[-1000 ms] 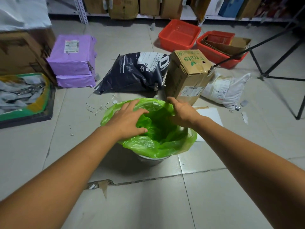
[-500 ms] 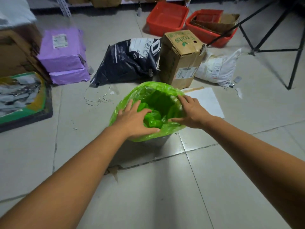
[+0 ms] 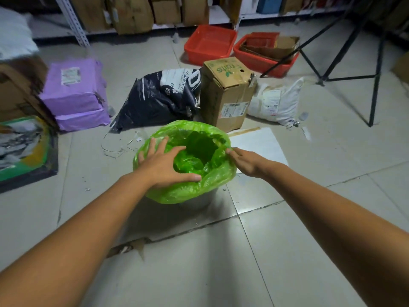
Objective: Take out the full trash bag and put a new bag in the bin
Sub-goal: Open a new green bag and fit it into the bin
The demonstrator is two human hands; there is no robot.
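Pale grey floor tiles (image 3: 199,273) fill a storeroom, with metal shelving (image 3: 73,23) of cardboard cartons along the far wall. At the middle of the floor stands a small grey round bin (image 3: 195,201), lined with a translucent bright green plastic bag (image 3: 212,178). The bag's mouth is folded out over the rim and hangs down the sides, hiding most of the bin.

The left hand (image 3: 163,165) lies flat on the bag's left rim, fingers spread wide and thumb stretched along the near edge, pressing the film down. The right hand (image 3: 246,161) is at the right rim, fingers nearly straight and close together, their tips touching the plastic.

Just behind the bin, a brown cardboard box with green lettering (image 3: 228,96) and a black sack with white paw prints (image 3: 159,100) stand touching each other. A white sheet of paper (image 3: 259,145) lies on the floor beside the bin to the right. Farther left are stacked purple wrapped parcels (image 3: 75,96), and farther back two red plastic crates (image 3: 210,44).
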